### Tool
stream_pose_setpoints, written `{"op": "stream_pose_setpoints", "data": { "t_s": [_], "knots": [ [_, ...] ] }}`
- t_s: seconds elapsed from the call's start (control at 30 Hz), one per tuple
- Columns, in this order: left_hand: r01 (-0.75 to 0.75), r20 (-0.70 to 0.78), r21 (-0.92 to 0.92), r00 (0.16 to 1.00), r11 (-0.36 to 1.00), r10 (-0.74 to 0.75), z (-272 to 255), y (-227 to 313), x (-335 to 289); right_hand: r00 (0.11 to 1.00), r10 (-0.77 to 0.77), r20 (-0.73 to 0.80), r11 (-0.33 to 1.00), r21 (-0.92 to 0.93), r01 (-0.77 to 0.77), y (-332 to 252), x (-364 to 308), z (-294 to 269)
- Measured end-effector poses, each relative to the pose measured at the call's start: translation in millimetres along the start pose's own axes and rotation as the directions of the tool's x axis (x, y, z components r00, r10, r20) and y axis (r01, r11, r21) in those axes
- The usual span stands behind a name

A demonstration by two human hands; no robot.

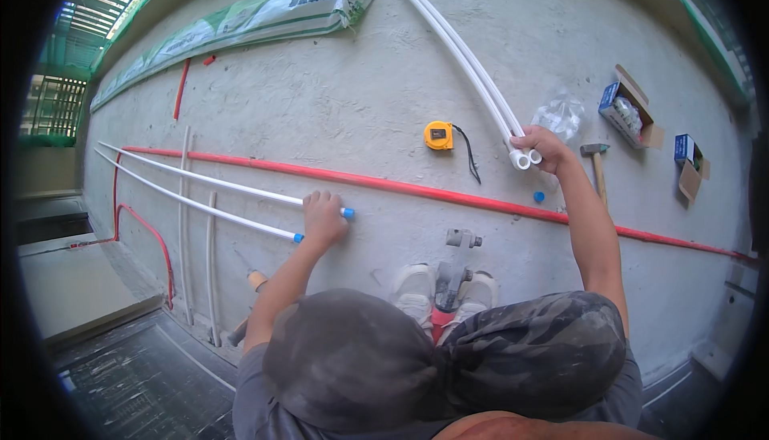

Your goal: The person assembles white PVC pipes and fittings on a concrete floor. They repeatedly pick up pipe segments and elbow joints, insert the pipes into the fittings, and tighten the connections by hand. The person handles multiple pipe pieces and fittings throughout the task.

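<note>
Beside my left knee, my left hand [323,220] is closed around a white pipe [256,191] near its blue-capped end [348,212]. A second white pipe [208,207], also with a blue end [299,238], lies just nearer to me and runs off to the far left. My right hand [545,150] is wrapped round the near ends of a pair of white pipes [473,59] that stretch away to the top. Their open round ends [522,161] face me. A small blue cap [539,197] lies on the floor below that hand.
Red conduit [384,186] crosses the concrete floor. A yellow tape measure [438,135], hammer [598,171], clear plastic bag [561,115] and two opened boxes [629,111] lie beyond it. Between my shoes stands a grey-and-red tool [452,276]. A long wrapped package [240,27] lies far left.
</note>
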State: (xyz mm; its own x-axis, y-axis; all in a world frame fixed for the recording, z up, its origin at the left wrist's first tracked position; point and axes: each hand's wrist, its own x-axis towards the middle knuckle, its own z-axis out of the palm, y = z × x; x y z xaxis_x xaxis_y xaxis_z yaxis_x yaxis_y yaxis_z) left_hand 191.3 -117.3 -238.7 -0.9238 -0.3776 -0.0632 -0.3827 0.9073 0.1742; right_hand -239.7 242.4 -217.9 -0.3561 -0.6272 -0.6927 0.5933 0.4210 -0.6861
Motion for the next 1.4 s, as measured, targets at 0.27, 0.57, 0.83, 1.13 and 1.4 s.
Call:
{"op": "stream_pose_setpoints", "data": {
  "t_s": [0.27, 0.57, 0.83, 1.13, 1.4],
  "knots": [
    [-0.01, 0.013, 0.014, 1.0, 1.0, 0.009, 7, 3, -1, 0.998, -0.037, 0.044, 0.999, 0.017, 0.036, 15, -3, 16],
    [-0.063, 0.039, 0.044, 0.997, 0.997, 0.062, 4, -2, 2, 0.976, -0.207, -0.067, 0.964, 0.154, 0.215, 29, 10, 12],
    [-0.074, 0.175, 0.038, 0.982, 0.997, 0.066, -12, -8, 8, 0.97, -0.227, -0.082, 0.94, 0.243, 0.24, 28, -44, 32],
    [-0.08, 0.169, 0.039, 0.983, 0.996, 0.073, -9, -1, 8, 0.923, -0.375, -0.08, 0.891, 0.242, 0.383, 52, -103, 72],
    [-0.103, 0.104, 0.061, 0.99, 0.993, 0.096, 1, -6, 7, 0.693, -0.718, 0.059, 0.687, 0.218, 0.693, 38, -153, 103]
  ]
}}
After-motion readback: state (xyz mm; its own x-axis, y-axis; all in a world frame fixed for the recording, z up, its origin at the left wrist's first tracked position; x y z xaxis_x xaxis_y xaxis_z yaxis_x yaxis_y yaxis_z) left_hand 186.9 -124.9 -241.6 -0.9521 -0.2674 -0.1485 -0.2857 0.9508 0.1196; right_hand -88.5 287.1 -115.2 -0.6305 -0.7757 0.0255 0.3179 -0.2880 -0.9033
